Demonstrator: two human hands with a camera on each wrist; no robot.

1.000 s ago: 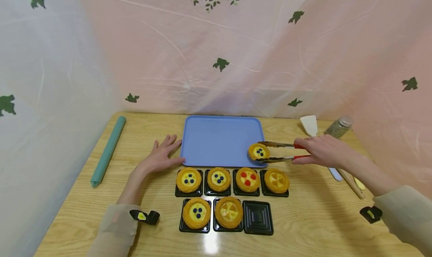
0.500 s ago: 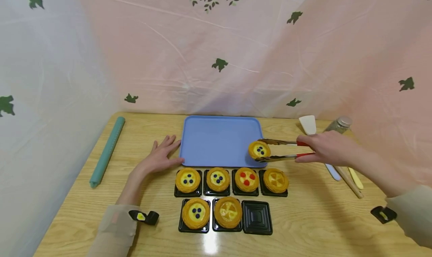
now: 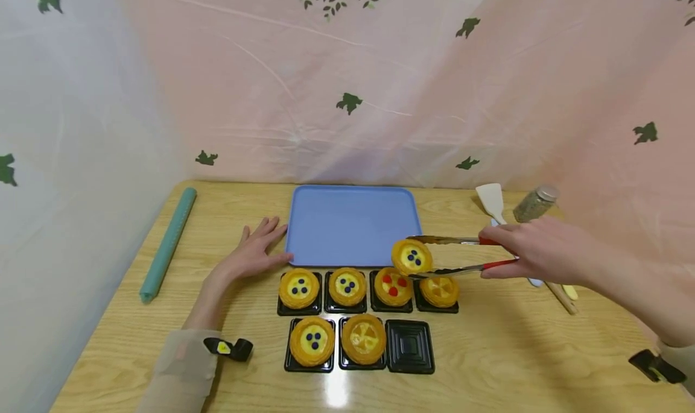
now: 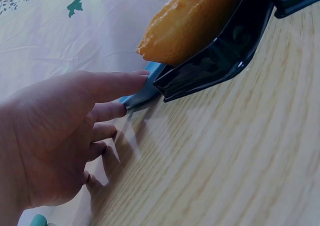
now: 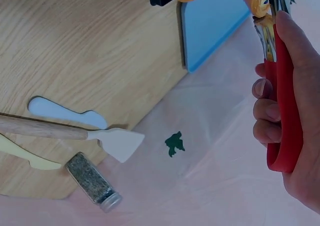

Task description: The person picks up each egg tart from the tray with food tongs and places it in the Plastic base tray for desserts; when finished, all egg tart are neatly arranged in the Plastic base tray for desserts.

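Note:
My right hand (image 3: 543, 250) grips red-handled tongs (image 5: 285, 106), whose tips pinch a blueberry egg tart (image 3: 412, 257) near the front right corner of the blue tray (image 3: 353, 220). In the head view this tart overlaps the strawberry-topped tart (image 3: 392, 287) behind it. My left hand (image 3: 252, 250) lies with fingers spread at the tray's left edge, fingertips at the rim. Several more tarts sit in black square holders in two rows before the tray, among them a blueberry tart (image 3: 312, 342) and a tart with wedge-shaped topping (image 3: 364, 339). A black holder (image 3: 409, 346) at the front right has nothing in it.
A teal rolling pin (image 3: 168, 244) lies at the table's left. On the right are a white spatula (image 5: 120, 143) with a wooden handle, a blue spreader (image 5: 65, 111), a yellow spreader (image 5: 30, 156) and a glass spice jar (image 5: 92, 180). A patterned cloth (image 3: 347, 135) hangs behind.
The tongs have brought the blueberry tart from above the tray's right corner toward the front, over the row of holders. My right hand has shifted right and nearer. My left hand stays at the tray.

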